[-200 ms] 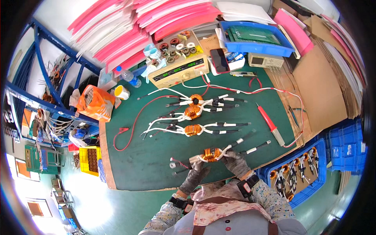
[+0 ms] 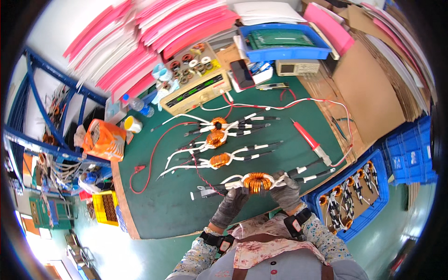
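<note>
Between my hands is a toroidal inductor coil (image 2: 258, 182), wound in copper-coloured wire, with white and black sleeved leads at both sides. My left hand (image 2: 230, 206), in a grey glove, closes on the leads at the coil's left side. At its right side my right hand (image 2: 286, 192), gloved too, grips the white leads close to the winding. A thin twisted red wire (image 2: 200, 173) rises from the left leads. Farther back on the green mat (image 2: 149, 205) lie three similar coils: a front coil (image 2: 220, 160), a middle coil (image 2: 216, 138) and a back coil (image 2: 218, 124).
A red test probe (image 2: 305, 135) lies to the right and a red clip lead (image 2: 140, 169) to the left. Behind stand a bench meter (image 2: 196, 93), a phone (image 2: 241, 74) and a blue tray (image 2: 289, 54). A blue crate (image 2: 380, 205) of coils is at the right.
The held coil has turned and come up toward me, its winding showing larger. Its left leads have swung, and the twisted wire now stands out. The whole view has shifted slightly.
</note>
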{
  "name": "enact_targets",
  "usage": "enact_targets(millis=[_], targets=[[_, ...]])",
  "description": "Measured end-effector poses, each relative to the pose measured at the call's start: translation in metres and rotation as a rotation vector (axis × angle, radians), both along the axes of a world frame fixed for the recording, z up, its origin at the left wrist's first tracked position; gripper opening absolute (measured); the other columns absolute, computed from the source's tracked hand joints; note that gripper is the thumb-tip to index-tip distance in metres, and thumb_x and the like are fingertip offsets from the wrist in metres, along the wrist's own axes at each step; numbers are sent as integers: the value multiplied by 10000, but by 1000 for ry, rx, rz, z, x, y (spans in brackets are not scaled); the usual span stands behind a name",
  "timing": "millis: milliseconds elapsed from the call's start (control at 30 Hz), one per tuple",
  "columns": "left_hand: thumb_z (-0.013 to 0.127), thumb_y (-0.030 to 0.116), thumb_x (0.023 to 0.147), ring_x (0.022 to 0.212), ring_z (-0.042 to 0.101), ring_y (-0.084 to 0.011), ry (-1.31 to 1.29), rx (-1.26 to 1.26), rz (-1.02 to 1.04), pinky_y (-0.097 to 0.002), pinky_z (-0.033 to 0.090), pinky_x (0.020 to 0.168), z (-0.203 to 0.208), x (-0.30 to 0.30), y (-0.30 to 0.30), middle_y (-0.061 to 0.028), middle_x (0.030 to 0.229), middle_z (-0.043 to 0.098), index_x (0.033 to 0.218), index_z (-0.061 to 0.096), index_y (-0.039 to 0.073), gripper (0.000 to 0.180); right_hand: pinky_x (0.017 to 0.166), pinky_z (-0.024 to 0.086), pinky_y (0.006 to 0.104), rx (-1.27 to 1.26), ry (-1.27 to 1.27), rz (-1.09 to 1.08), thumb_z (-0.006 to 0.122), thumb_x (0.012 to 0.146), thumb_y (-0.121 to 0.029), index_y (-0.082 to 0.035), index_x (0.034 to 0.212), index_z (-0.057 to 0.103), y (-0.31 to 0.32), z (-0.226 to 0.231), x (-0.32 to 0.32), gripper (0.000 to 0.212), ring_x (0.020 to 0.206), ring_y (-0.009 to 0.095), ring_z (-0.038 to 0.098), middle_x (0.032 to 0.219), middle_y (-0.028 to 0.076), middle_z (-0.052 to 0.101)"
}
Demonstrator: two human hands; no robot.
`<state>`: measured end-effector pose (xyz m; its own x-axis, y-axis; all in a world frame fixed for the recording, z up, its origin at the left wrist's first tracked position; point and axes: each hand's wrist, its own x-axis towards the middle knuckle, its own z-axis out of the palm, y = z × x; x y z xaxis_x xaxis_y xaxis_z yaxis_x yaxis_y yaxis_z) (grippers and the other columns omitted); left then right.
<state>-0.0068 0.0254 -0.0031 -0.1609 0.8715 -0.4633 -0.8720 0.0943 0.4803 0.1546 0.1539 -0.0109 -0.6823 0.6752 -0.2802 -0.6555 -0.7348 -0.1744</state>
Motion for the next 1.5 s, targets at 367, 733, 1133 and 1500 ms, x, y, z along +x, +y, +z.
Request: enact_targets(millis=[367, 733, 1133, 1500], targets=[[677, 144, 742, 1001, 547, -280, 54, 289, -242, -372, 462, 887, 49, 20, 90, -129, 1010, 560, 1071, 473, -14, 418, 779, 403, 370, 617, -112, -449, 701, 710, -286, -112, 864, 512, 12, 52, 83, 300, 837, 219, 487, 818, 58, 543], [838, 221, 538, 1122, 475, -321, 525, 543, -543, -462, 406, 932, 114, 133, 132, -160, 1176, 507, 1123, 477, 78, 702, 638, 516, 326, 75, -700, -692, 543, 825, -67, -40, 824, 494, 20, 61, 186, 56, 699, 206, 617, 720, 68, 565], [564, 12, 825, 639, 520, -160, 667, 473, -512, -342, 504, 627, 128, 318, 206, -48, 698, 481, 910, 327, 146, 285, 624, 513, 320, 220, -669, -875, 600, 793, -98, -34, 973, 525, 37, -27, 383, 205, 796, 213, 593, 903, 112, 603], [539, -71, 795, 829, 473, -116, 825, 444, -852, -195, 403, 737, 78, 386, 211, -32, 927, 465, 1002, 393, 102, 307, 853, 301, 432, 1115, -1839, -651, 754, 503, -299, -2, 1199, 303, 48, 90, 339, 881, 974, 327, 385, 1021, 156, 385]])
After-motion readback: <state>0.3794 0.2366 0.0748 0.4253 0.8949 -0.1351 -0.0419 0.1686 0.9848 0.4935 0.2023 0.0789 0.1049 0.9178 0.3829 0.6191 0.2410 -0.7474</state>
